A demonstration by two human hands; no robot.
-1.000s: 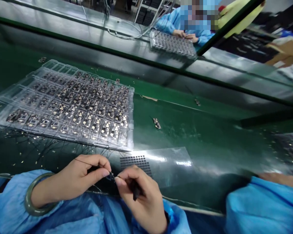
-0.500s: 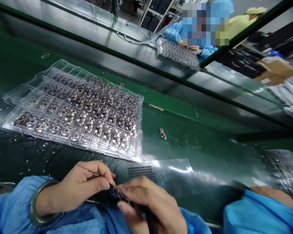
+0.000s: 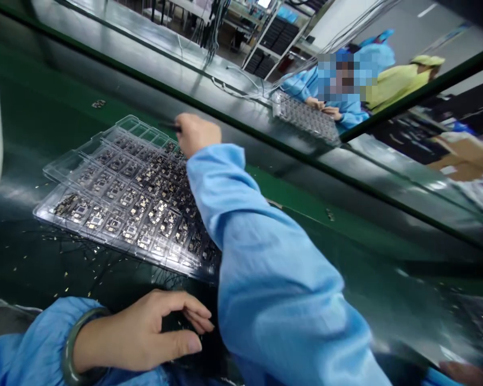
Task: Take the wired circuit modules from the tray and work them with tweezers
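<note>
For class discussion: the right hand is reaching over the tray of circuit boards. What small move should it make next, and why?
Probably lower the black tool gently at the far corner of the clear tray, keeping the right hand steady: it hovers there, the sleeve crosses above uncovered circuit boards, and the left hand is open and empty.

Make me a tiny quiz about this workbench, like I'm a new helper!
1. True or false: the right hand holds a thin black tool over the circuit boards.
2. What does the left hand have at its wrist? A: a bangle. B: a wristwatch. C: a rubber band.
3. Fill in the missing word: the circuit boards lie in rows in a clear plastic ____.

Key: 1 true; 2 A; 3 tray.
</note>
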